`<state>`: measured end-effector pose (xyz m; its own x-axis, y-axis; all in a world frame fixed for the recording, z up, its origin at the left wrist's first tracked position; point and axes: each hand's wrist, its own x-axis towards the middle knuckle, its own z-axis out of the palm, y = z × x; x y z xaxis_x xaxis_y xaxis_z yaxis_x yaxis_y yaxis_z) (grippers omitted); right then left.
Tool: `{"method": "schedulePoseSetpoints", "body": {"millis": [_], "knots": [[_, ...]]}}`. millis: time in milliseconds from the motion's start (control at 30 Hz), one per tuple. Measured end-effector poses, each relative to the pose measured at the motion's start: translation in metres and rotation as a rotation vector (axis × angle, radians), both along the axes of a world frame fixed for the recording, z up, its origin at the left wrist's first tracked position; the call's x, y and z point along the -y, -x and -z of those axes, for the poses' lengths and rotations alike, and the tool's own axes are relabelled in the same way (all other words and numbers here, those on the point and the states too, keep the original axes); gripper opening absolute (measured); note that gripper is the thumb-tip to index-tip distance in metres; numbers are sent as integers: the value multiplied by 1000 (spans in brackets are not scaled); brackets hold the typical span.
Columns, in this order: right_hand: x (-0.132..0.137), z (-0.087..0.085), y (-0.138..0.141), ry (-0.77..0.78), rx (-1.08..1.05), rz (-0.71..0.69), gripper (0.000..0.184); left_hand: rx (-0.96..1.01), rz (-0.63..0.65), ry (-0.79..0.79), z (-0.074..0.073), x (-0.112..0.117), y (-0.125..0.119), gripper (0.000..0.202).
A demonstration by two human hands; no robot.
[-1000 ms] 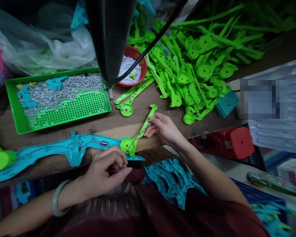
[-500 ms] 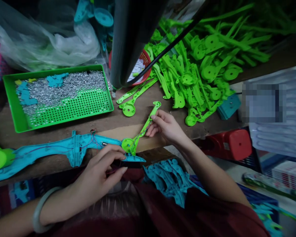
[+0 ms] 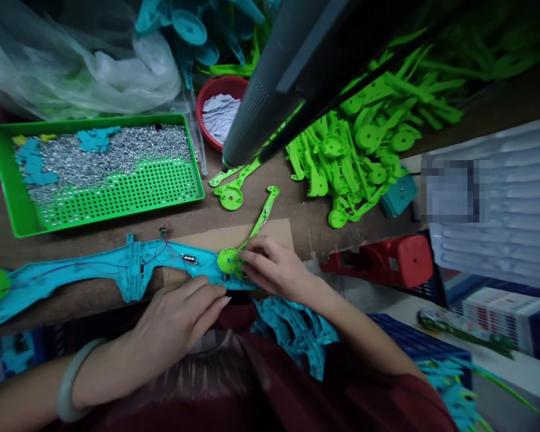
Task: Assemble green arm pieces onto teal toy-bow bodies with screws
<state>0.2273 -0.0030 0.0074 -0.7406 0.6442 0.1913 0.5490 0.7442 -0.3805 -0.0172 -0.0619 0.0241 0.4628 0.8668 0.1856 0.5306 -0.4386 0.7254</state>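
A long blue plastic shell half (image 3: pixel 90 271) lies along the table's near edge, with thin red and dark wires and a small silvery part inside it. My left hand (image 3: pixel 184 318) is closed on the shell's near edge towards its right end, fingers on top and thumb below. A green plastic arm (image 3: pixel 261 219) with a round disc end sits at that right end, slanting up and away. My right hand (image 3: pixel 274 264) is closed, its fingertips pinched at the arm's lower part beside the disc. Whether it also pinches a wire is hidden.
A green tray (image 3: pixel 162 192) of small metal screws and blue pieces stands at left. Behind are a red bowl (image 3: pixel 212 141) of white pieces and a dark upright tool (image 3: pixel 270 90). Green arms (image 3: pixel 337 144) are heaped at right; blue shells (image 3: pixel 292 330) lie below the table edge.
My right hand has moved down and left along the green arm, from its upper half to near the disc. My left hand stays on the shell. The whole view has shifted slightly.
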Motion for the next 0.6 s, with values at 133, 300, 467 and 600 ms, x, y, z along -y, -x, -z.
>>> {"method": "schedulePoseSetpoints", "body": {"millis": [133,300,467,600], "knots": [[10,12,-1,-73,19,-87,24,18,47,27,4,2,-6,20],[17,26,-5,-244,-9,-111,27,-80,-11,-67,11,3,-3,21],[27,33,-5,-168,-96,-13,35,-201,-84,-188,18,0,4,19],[27,33,-5,-106,-89,-14,40,-282,-114,-218,22,-3,6,24]]}}
